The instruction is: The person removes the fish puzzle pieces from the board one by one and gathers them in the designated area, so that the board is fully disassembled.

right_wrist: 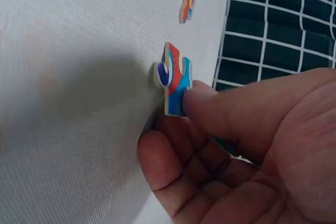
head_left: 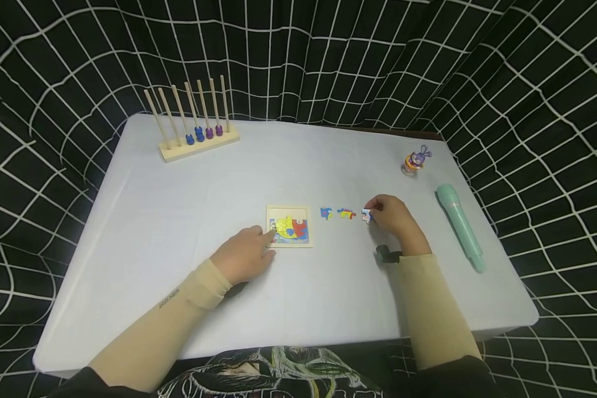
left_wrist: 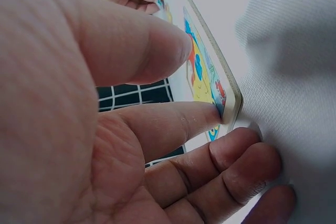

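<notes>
**Left hand steadies, right hand pinches light**

My left hand [head_left: 245, 254] has its fingers loosely extended, the index touching the square, pale-wood puzzle tray [head_left: 291, 212] at its 8 o'clock edge; I cannot tell whether the thumb bears on it. My right hand [head_left: 393, 216], off at the tray's 3 o'clock, pinches a thin red, blue and white jigsaw piece [right_wrist: 176, 88]; I can't tell if it clears the cloth.

I'd judge a light grip best, leaving the knob uncovered, and I'd match its tabs to the gap before pressing down. The left index should brace the frame without nudging the fitted picture.

Between piece and tray, a yellow-and-red jigsaw piece [head_left: 346, 214] and a blue-and-yellow jigsaw piece [head_left: 326, 213] lie apart; I'd carry over them, not through. Farther out: a pale wooden peg rack with blue and purple beads [head_left: 201, 145] at 11 o'clock, a mint-green plastic microphone [head_left: 460, 225] at 3.
</notes>
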Tool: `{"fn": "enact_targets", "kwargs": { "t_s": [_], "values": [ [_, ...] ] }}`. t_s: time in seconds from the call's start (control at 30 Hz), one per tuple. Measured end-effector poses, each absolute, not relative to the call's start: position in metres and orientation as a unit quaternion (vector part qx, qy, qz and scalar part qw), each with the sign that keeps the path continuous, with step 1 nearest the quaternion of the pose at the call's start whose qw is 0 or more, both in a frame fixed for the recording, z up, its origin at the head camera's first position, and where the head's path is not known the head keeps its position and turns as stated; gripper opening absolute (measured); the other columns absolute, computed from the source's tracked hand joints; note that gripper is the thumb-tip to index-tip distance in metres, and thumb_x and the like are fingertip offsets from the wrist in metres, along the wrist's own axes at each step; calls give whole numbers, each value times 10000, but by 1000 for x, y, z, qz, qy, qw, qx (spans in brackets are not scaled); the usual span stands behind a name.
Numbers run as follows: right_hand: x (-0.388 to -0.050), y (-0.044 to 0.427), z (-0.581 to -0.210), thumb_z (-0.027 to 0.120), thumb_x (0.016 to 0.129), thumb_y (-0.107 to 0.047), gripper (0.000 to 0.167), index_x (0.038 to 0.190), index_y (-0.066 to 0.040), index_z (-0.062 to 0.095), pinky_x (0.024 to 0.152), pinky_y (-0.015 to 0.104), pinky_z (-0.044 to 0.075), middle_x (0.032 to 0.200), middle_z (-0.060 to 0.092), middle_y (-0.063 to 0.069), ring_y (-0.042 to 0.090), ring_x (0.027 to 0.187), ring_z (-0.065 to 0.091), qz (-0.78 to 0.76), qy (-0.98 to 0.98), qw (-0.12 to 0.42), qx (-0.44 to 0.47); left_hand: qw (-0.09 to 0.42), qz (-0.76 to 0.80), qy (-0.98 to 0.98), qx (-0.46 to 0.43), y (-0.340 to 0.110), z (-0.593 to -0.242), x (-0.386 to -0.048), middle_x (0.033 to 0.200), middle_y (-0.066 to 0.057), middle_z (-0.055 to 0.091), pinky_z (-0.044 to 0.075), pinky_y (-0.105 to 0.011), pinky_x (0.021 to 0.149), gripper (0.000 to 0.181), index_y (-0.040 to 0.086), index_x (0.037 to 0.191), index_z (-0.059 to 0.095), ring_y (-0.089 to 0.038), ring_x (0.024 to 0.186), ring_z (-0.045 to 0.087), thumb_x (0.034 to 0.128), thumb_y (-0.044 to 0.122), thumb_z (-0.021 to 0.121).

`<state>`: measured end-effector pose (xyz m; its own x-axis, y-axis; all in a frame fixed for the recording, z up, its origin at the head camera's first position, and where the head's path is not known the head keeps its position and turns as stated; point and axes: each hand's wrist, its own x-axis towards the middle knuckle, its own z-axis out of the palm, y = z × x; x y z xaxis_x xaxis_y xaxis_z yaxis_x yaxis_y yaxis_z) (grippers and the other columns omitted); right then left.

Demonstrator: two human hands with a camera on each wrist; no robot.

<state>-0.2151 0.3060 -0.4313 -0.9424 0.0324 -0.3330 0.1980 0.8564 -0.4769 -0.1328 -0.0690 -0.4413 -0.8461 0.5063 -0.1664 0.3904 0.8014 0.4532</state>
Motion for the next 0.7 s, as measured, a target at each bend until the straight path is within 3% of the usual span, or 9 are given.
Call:
{"fn": "enact_targets", "kwargs": {
  "t_s": [0.2,0.33,0.53,0.7],
  "values": [
    [-212,291,-426,584,1087,-129,277,1292,39,663,1007,549,511,1276,606,248,394,1140,569,-241,963,112,52,140,212,937,240,-70,-441,-132,1051,-150,658,492,-378,755,532,-17,1538,595,-239,817,518,1075,242,642],
    [-209,248,-416,632,1057,-82,306,1330,46,681,1018,557,522,1301,622,245,405,1166,603,-268,961,67,-27,142,212,937,239,-71,-440,-132,1026,-134,637,471,-364,736,527,-6,1537,601,-238,816,507,1075,246,643],
    [-206,162,-424,724,1006,-77,354,1356,-22,727,1025,458,541,1283,687,133,297,1138,630,-275,930,136,-201,140,213,936,243,-72,-439,-130,990,-119,625,458,-349,699,491,-1,1510,631,-222,780,505,1083,242,631],
    [-207,127,-436,777,979,-79,380,1352,-18,736,1117,419,510,1306,704,119,270,1218,634,-218,926,157,-265,127,219,933,256,-73,-438,-129,951,-110,611,450,-336,684,460,-33,1467,659,-206,754,486,1076,206,628]
  ]
}}
